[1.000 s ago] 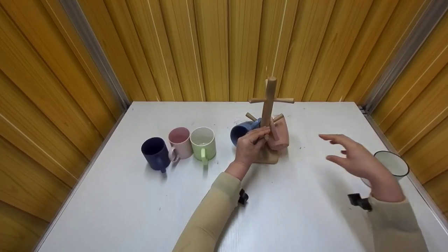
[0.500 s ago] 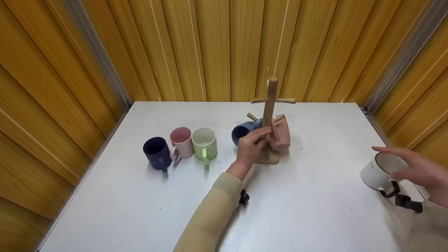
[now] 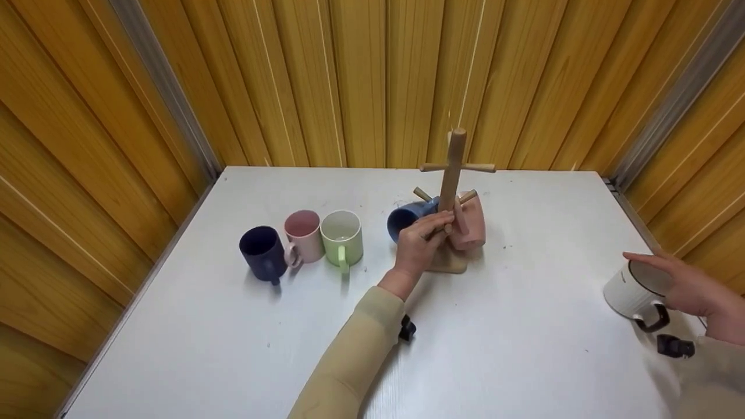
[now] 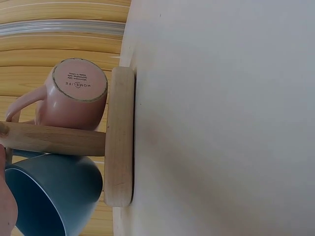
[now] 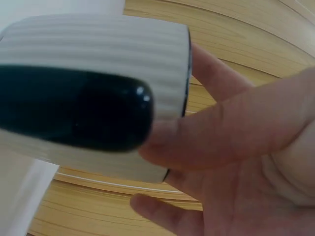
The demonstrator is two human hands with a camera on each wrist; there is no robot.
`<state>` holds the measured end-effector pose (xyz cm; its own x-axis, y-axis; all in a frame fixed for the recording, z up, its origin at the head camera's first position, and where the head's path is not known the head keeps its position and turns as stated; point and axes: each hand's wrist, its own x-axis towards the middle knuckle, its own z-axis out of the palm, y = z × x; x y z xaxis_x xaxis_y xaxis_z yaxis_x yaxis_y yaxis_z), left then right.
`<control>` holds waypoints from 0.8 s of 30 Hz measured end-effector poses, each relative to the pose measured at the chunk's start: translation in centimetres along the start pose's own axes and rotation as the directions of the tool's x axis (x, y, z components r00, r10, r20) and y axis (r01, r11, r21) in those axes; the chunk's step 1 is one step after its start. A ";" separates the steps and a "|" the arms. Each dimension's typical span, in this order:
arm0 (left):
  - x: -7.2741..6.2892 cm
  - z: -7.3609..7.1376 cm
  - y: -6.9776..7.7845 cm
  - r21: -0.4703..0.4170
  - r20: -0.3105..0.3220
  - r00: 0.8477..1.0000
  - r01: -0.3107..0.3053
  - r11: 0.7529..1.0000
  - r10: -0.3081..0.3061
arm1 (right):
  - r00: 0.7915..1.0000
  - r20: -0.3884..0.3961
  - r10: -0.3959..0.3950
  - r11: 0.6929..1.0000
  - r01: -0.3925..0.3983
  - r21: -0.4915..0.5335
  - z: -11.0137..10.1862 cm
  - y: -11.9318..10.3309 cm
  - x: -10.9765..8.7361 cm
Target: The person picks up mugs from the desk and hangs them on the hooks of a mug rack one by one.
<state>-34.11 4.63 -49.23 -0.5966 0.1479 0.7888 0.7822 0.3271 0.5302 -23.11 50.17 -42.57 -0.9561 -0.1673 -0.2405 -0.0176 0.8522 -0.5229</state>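
On the table [image 3: 512,349], far right: white mug [image 3: 625,294], right hand [image 3: 701,294] half-spread over its rim, can't really tell if it's got a hold.
Wooden stand [image 3: 451,180]: left hand [image 3: 416,244] has fingers curled round it, blue mug [image 4: 64,187] and salmon-pink mug [image 3: 474,224] hanging there.

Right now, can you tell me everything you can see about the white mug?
The white mug has a ribbed side, a dark rim and a shiny dark handle; it looks like glazed ceramic. A dark mark on its side is too small to read. It seems to stand upright on the table, near the right edge, handle toward the person. The right grip is at its rim, the thumb seeming to touch beside the handle. Its inside is partly hidden.
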 end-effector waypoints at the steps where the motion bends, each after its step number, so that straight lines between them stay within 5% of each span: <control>1: 0.0 0.0 0.0 0.000 0.001 1.000 0.000 1.000 0.000 | 1.000 -0.006 0.006 1.000 -0.006 -0.003 0.0 -0.1 0.1; 9: -0.1 0.1 0.0 0.001 -0.014 1.000 -0.016 1.000 0.016 | 0.997 -0.060 0.056 0.993 -0.062 -0.101 0.2 -0.8 0.6; 18: -0.1 0.2 -0.1 0.018 -0.020 0.999 -0.025 1.000 0.025 | 0.991 -0.019 0.136 0.989 -0.137 -0.056 0.6 -2.2 1.4; 24: 0.0 0.1 -0.2 0.018 -0.019 0.999 -0.030 0.999 0.030 | 0.994 -0.103 0.032 0.995 -0.042 -0.095 1.7 -4.1 1.9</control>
<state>-34.25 4.69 -49.39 -0.5693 0.1400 0.8101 0.7962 0.3397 0.5007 -24.32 45.51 -42.30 -0.9812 -0.0876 -0.1719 -0.0048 0.9017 -0.4323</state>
